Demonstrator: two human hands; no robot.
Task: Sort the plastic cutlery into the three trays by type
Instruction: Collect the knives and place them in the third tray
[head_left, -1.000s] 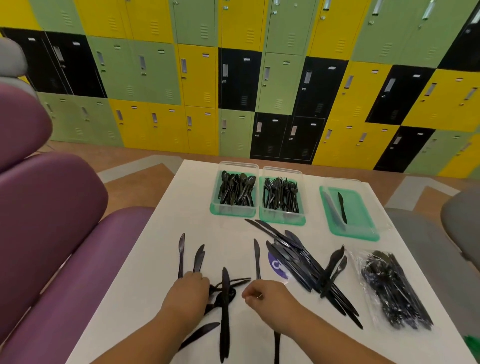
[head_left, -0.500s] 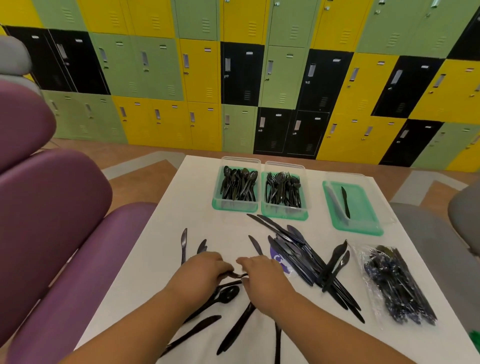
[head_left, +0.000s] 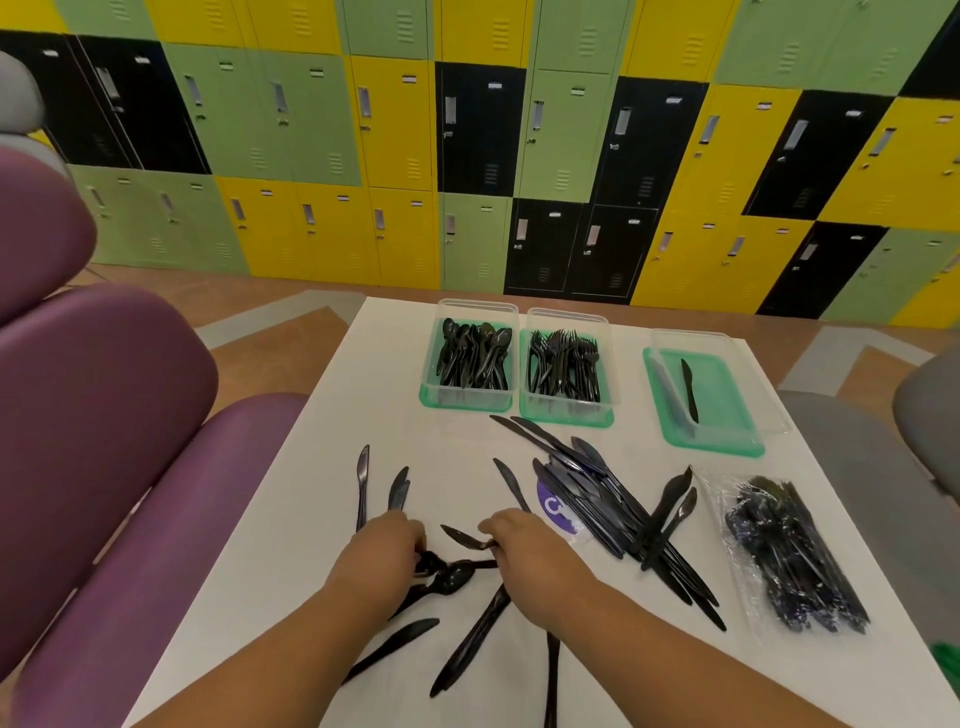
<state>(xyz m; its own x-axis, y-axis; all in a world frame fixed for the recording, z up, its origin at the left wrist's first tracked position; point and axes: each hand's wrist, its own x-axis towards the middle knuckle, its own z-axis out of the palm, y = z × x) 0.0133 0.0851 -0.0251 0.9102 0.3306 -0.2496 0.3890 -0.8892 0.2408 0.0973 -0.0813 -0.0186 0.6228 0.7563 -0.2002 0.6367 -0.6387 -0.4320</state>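
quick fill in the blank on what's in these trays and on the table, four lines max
The left tray holds only ____.
The middle tray holds only ____.
The one black piece in the right tray is a ____.
The clear bag lies to the ____ of the loose knife pile.
Missing words: spoons, forks, knife, right.

A wall of metal lockers (head_left: 467, 130) fills the far side of the room. Its doors form a patchwork of yellow, pale green and black, each with a small handle and vent slots. The floor (head_left: 234, 286) below is warm brown, crossed by angular grey bands. A white table (head_left: 291, 519) stands in the foreground. A padded purple seat (head_left: 104, 415) with thick cushions sits to its left, and a grey upholstered chair (head_left: 852, 467) to its right. The lighting is even.
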